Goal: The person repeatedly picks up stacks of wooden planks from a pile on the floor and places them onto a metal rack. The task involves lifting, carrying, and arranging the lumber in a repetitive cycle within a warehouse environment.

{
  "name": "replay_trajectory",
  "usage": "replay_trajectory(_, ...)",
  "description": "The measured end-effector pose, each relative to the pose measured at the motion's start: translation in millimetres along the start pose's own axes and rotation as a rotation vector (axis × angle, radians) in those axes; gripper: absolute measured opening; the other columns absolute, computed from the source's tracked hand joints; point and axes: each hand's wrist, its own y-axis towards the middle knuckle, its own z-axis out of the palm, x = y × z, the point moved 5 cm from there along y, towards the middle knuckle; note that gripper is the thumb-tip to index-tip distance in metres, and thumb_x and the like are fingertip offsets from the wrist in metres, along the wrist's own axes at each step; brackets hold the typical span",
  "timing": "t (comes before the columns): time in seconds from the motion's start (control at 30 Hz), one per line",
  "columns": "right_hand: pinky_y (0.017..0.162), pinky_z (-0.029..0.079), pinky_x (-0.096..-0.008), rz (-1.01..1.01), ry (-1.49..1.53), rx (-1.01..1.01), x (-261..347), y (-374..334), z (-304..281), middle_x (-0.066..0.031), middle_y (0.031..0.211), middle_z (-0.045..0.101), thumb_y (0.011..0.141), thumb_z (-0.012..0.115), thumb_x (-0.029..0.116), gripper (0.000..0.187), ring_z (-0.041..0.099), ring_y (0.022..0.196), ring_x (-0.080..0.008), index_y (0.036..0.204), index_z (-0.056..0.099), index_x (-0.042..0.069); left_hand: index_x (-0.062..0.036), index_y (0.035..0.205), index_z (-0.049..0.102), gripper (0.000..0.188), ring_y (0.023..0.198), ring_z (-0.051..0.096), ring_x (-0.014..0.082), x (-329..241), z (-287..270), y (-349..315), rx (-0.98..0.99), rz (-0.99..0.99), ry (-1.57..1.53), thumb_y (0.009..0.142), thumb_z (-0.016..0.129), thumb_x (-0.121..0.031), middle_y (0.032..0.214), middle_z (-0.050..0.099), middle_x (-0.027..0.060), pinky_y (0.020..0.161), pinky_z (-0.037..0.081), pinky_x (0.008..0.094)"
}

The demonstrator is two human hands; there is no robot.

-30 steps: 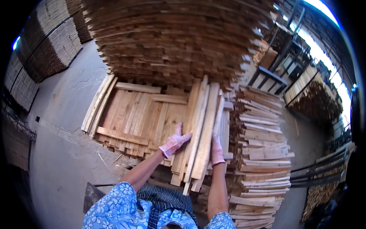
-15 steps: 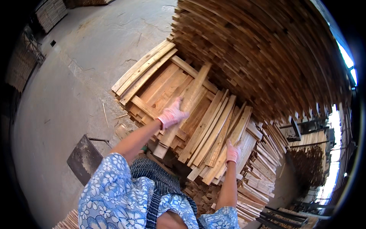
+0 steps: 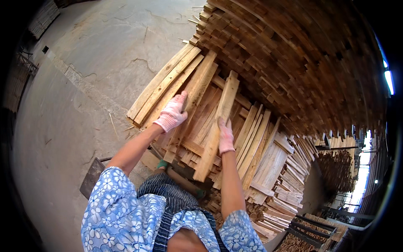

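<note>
**Wood slats everywhere, both hands on boards**

Pale wood fills most of my view right now. My left hand (image 3: 173, 112), in a pink knit glove, sits a bit left of centre, closed around the edge of a long plank (image 3: 194, 97) that runs from the middle of the frame up toward the top. My right hand (image 3: 226, 136), same kind of glove, is just right of centre and wrapped around the side of a second board (image 3: 218, 126). That one is tilted, its lower end down near the middle-bottom and its top end pointing toward the tall stack. Both hands are curled shut on their boards, fingers over the edges, not flat.

Both boards lie over a low pile of slats (image 3: 168, 86) in the centre, touching the ones under them. Behind it, filling the upper right, is a huge stack of timber (image 3: 294, 59). More loose slats fan out at the lower right (image 3: 277, 176).

Bare concrete floor (image 3: 84, 63) takes up the left side, cracked in spots. A dark flat panel (image 3: 92, 176) lies on it at the lower left, just beside my blue flowered sleeve (image 3: 113, 210).
</note>
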Motion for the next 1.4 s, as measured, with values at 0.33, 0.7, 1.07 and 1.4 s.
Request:
replay_trajectory(0.33, 0.104, 0.047, -0.0511, -0.026, -0.856, -0.291, 15.3, 12.1, 57.9, -0.0371, 0.136, 0.048, 0.087, 0.073, 0.041, 0.101, 0.054, 0.123, -0.0533, 0.164, 0.014, 0.013, -0.0099, 0.160, 0.027, 0.083, 0.153, 0.021, 0.0474, 56.9, -42.9, -8.0, -0.042, -0.026, 0.431, 0.088, 0.066, -0.024, 0.166, 0.023, 0.0258, 0.125, 0.013, 0.0598)
replay_trajectory(0.7, 0.110, 0.044, -0.0488, -0.015, -0.742, -0.189, 29.3, 17.7, 139.8, -0.0405, 0.150, 0.037, 0.092, 0.067, 0.031, 0.096, 0.048, 0.134, -0.0510, 0.164, 0.007, 0.010, -0.0063, 0.154, 0.041, 0.065, 0.153, 0.025, 0.0423, 52.7, -35.2, -9.0, -0.060, -0.061, 0.405, 0.094, 0.054, -0.028, 0.164, 0.032, 0.0189, 0.122, 0.015, 0.0626)
replay_trajectory(1.07, 0.073, 0.058, -0.0382, -0.188, -0.337, -0.166, 13.9, 26.8, 115.3, -0.0230, 0.122, 0.064, 0.095, 0.069, 0.020, 0.084, 0.066, 0.092, -0.0236, 0.164, 0.020, 0.016, -0.0071, 0.151, 0.046, 0.067, 0.140, 0.048, 0.0354, 57.2, -122.8, 13.6, 0.127, -0.180, 0.241, 0.101, 0.047, -0.051, 0.158, 0.042, 0.0199, 0.117, 0.037, 0.0403)
replay_trajectory(1.4, 0.085, 0.054, -0.0540, -0.100, -0.787, -0.255, -11.9, 50.8, 181.8, -0.0329, 0.128, 0.048, 0.102, 0.049, 0.049, 0.075, 0.062, 0.105, -0.0483, 0.161, 0.020, 0.013, 0.0026, 0.156, 0.033, 0.081, 0.146, 0.041, 0.0378, 152.2, -70.7, 14.8, -0.109, -0.364, 0.157, 0.103, 0.043, -0.058, 0.158, 0.040, 0.0256, 0.118, 0.036, 0.0421)
